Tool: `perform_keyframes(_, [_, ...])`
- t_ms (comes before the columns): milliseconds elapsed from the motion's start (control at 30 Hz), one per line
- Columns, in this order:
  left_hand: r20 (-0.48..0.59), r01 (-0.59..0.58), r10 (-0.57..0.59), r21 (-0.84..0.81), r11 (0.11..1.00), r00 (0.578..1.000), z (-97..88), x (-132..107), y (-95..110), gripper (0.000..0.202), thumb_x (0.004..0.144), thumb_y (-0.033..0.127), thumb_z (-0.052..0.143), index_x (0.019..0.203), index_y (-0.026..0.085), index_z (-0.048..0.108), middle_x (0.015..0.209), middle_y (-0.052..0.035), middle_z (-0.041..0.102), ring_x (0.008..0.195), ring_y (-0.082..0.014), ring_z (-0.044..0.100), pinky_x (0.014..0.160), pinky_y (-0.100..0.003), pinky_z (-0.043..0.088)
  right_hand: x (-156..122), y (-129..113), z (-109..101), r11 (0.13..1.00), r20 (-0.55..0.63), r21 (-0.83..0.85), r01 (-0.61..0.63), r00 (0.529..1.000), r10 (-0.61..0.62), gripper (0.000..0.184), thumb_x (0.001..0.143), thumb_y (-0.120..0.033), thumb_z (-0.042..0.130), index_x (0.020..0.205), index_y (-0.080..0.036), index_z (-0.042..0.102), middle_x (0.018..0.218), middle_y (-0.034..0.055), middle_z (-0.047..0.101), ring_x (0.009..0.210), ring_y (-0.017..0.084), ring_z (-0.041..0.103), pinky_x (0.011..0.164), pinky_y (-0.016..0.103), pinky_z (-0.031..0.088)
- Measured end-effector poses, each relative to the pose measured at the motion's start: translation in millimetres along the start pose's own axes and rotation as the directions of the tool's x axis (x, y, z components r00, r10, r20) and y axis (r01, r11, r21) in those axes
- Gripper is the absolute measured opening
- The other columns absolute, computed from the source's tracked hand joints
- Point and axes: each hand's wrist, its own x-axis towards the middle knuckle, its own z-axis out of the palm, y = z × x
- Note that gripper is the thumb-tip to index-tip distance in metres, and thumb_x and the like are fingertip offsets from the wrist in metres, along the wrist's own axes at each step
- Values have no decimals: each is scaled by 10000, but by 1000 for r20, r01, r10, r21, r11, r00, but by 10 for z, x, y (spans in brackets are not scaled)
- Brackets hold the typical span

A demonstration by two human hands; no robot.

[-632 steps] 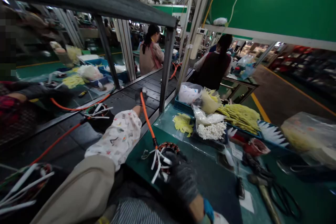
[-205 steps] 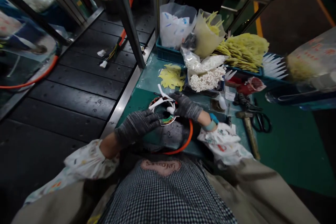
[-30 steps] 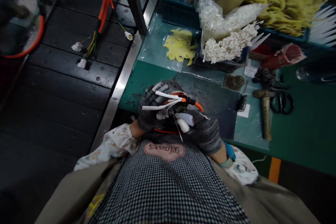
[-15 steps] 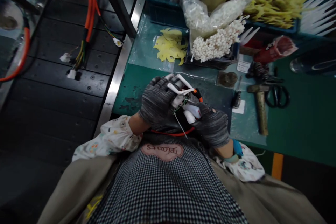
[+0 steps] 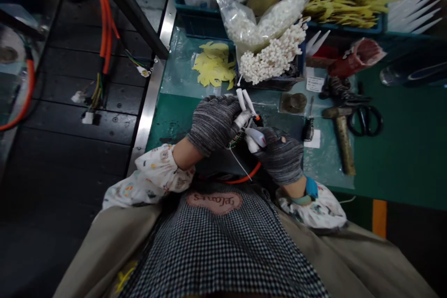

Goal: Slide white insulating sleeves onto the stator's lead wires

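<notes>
Hammer (image 5: 344, 144) and scissors (image 5: 365, 122) past right hand (image 5: 281, 160);

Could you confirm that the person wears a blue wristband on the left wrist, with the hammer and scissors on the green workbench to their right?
Not quite: the head view shows the blue wristband on the wrist of the right hand, not the left. The hammer and scissors do lie on the green workbench to the right.

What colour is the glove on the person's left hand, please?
The glove is mottled grey, in the head view.
</notes>
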Motion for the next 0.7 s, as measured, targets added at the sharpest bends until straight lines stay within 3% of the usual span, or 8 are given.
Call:
perform_keyframes(200, [78,74,-72,-22,997,994,-47,173,28,399,1211,393,549,1351,184,858,1349,-144,871,1231,-360,832,1074,-511,636,-9,-5,21,992,-52,117,-47,997,53,339,1083,-532,693,1079,-261,896,850,88,832,692,267,739,663,392,574])
perform_keyframes(367, [-65,53,-61,-109,993,996,-1,93,-14,401,1220,449,542,1302,216,858,1349,-117,876,1246,-312,829,1101,-466,639,-158,139,-109,938,-68,259,-232,964,258,365,1062,-538,690,1128,-243,895,1006,98,913,870,304,856,795,450,710])
perform_keyframes(433, [-111,26,-33,-66,997,993,9,-42,2,440,1221,493,540,1419,208,809,1498,-140,827,1388,-326,786,1203,-499,607,-191,255,-195,866,-23,357,-351,923,383,343,1053,-511,711,1173,-250,897,1074,88,927,958,307,877,877,471,735])
perform_keyframes(500, [-120,30,-27,21,999,992,25,-203,35,589,1185,577,605,1597,164,690,1679,-201,704,1544,-391,693,1292,-598,550,-158,416,-237,817,-32,405,-411,887,461,356,1044,-497,715,1206,-238,898,1114,98,926,1015,316,877,956,515,736])
perform_keyframes(600, [-84,94,-84,123,988,993,80,-378,68,885,1070,621,773,1749,123,501,1815,-286,528,1659,-489,569,1336,-728,475,44,745,-164,826,-112,421,-376,882,458,432,1054,-490,671,1302,-198,871,1234,144,906,1133,326,854,1085,583,696])
perform_keyframes(700, [-73,165,-156,150,975,985,142,-392,61,922,1018,579,837,1759,164,476,1822,-283,522,1702,-510,509,1344,-770,444,352,1090,34,858,-191,392,-332,883,429,480,1054,-489,631,1342,-166,837,1350,194,861,1255,326,810,1171,575,647])
